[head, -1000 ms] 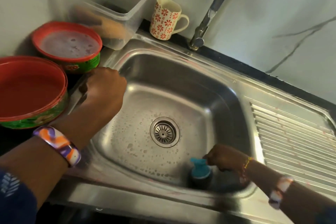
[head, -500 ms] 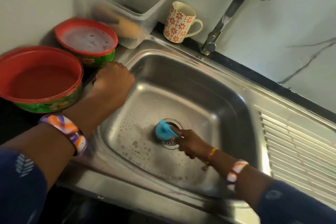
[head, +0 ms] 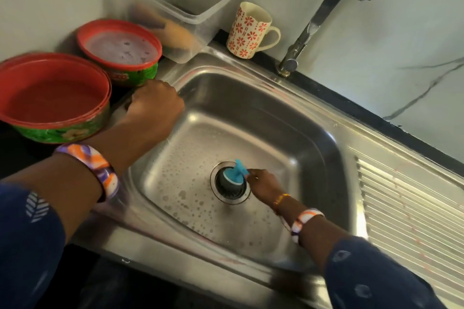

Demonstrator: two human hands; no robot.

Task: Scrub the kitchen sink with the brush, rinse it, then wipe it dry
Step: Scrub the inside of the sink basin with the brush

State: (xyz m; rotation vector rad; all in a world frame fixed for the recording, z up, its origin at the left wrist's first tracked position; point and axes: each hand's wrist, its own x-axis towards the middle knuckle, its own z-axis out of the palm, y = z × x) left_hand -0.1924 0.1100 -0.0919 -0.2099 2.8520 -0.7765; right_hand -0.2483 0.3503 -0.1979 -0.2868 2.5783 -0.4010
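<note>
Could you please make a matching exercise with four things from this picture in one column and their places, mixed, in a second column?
Things:
1. brush
2. mug
3. left hand
4. tap

Places:
A. at the sink's left rim
B. over the drain
C. behind the sink's back right corner
D. between the clear container and the tap

Pairs: 1-B, 2-D, 3-A, 4-C

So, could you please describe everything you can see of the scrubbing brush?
The brush is small, with a blue plastic handle on top and a dark rounded scrubbing head below. It stands on the drain strainer in the sudsy steel sink. The right hand pinches its blue handle from the right.
</note>
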